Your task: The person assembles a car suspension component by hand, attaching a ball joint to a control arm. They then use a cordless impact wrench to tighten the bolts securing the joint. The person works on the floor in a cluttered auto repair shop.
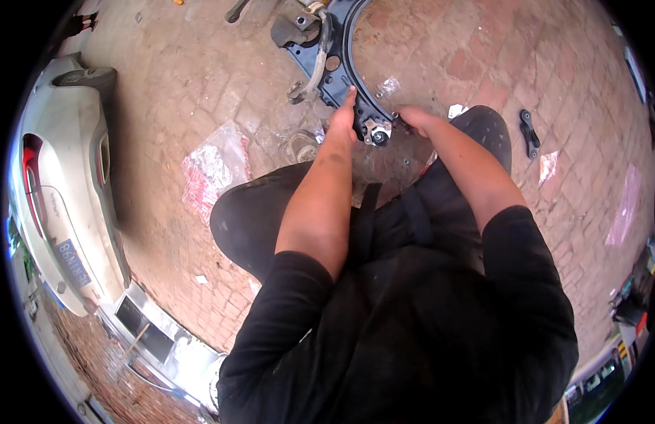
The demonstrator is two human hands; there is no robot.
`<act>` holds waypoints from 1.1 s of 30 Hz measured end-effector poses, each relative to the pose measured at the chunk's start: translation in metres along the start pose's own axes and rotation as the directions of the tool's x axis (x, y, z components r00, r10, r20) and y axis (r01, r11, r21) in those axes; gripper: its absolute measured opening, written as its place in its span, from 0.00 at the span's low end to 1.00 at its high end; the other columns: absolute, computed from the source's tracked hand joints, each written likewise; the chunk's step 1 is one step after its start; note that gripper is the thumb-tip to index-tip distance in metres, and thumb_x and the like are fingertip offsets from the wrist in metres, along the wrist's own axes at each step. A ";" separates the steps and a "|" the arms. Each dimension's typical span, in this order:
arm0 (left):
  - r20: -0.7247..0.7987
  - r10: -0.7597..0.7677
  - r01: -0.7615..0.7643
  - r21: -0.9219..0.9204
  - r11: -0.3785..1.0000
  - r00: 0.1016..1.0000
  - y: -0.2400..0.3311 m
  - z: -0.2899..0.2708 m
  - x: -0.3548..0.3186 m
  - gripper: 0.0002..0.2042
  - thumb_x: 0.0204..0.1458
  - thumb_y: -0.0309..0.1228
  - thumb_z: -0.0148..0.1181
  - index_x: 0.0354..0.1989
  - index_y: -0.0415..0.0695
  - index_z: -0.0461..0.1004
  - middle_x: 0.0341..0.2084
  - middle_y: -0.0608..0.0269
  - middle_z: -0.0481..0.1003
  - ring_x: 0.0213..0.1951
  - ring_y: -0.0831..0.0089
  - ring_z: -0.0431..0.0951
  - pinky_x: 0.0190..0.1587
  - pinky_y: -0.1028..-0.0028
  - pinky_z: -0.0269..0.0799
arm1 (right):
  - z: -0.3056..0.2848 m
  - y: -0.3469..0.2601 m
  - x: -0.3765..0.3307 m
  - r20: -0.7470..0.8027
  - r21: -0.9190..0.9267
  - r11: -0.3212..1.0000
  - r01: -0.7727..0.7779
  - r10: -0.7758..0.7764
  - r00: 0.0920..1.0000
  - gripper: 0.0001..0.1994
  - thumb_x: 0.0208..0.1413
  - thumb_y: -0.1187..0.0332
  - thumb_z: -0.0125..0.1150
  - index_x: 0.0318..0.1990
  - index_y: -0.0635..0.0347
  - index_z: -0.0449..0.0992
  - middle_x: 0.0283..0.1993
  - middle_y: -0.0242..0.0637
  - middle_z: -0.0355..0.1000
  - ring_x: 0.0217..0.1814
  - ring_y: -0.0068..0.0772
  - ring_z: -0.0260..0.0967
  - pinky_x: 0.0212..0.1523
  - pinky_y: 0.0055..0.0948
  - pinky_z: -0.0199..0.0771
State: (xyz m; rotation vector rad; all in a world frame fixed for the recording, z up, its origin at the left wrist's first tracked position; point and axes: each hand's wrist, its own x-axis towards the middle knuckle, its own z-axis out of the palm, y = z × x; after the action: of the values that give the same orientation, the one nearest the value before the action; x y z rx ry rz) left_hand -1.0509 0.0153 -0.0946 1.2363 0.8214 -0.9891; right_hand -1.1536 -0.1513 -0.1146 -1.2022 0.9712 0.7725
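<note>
A curved dark metal car subframe [336,86] lies on the brick ground in front of me, at the top of the view. My left hand [343,121] grips its near left edge, thumb stretched along the top face and the other fingers hidden. At its near end sits a round bushing in a silvery bracket [377,133]. Just right of that end, my right hand [416,121] is closed, its fingertips around something small and dark that I cannot make out. A greyish curved bar [319,67] lies across the subframe's left side.
A clear plastic bag [218,157] lies on the left, near my shoe [303,147]. To the right are a short black link arm [529,134], a small torn packet [548,166] and a pink strip [623,205]. A silver car [73,184] stands at the far left.
</note>
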 end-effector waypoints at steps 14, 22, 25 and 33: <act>-0.017 -0.066 0.067 0.069 0.995 0.998 0.003 0.000 0.002 0.36 0.50 0.57 0.61 0.60 0.42 0.65 0.58 0.57 0.68 0.56 0.61 0.71 0.61 0.58 0.61 | 0.004 -0.003 -0.005 -0.009 -0.099 0.994 -0.055 0.054 0.998 0.14 0.58 0.55 0.50 0.27 0.54 0.71 0.20 0.31 0.63 0.18 0.26 0.59 0.18 0.32 0.60; 0.130 -0.055 0.049 0.044 0.998 0.990 0.005 0.004 -0.014 0.40 0.48 0.59 0.61 0.60 0.39 0.64 0.56 0.54 0.70 0.53 0.58 0.73 0.58 0.56 0.65 | 0.007 -0.026 -0.073 0.288 -0.153 0.986 0.059 -0.012 0.958 0.27 0.53 0.34 0.52 0.24 0.50 0.70 0.16 0.25 0.56 0.17 0.22 0.54 0.19 0.25 0.55; 0.183 -0.075 0.061 0.081 0.995 0.980 0.010 0.007 -0.023 0.42 0.47 0.60 0.61 0.62 0.39 0.62 0.60 0.53 0.66 0.57 0.58 0.69 0.61 0.55 0.61 | 0.014 -0.019 -0.061 0.270 -0.277 0.954 0.117 -0.039 0.962 0.25 0.51 0.36 0.58 0.25 0.50 0.72 0.16 0.25 0.58 0.17 0.21 0.54 0.19 0.25 0.52; 0.050 -0.015 0.005 0.192 0.981 0.999 0.042 0.018 -0.084 0.27 0.56 0.57 0.52 0.48 0.44 0.74 0.44 0.58 0.78 0.44 0.60 0.78 0.51 0.56 0.72 | 0.034 -0.016 -0.085 0.125 0.011 0.888 0.460 -0.458 0.880 0.28 0.51 0.45 0.62 0.42 0.66 0.78 0.33 0.39 0.76 0.30 0.28 0.70 0.30 0.29 0.69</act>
State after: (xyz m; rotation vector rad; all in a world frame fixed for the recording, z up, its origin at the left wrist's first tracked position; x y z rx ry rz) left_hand -1.0429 0.0126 0.0006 1.3656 0.7047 -1.1240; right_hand -1.1668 -0.1208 -0.0284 -1.3186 0.5403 0.4688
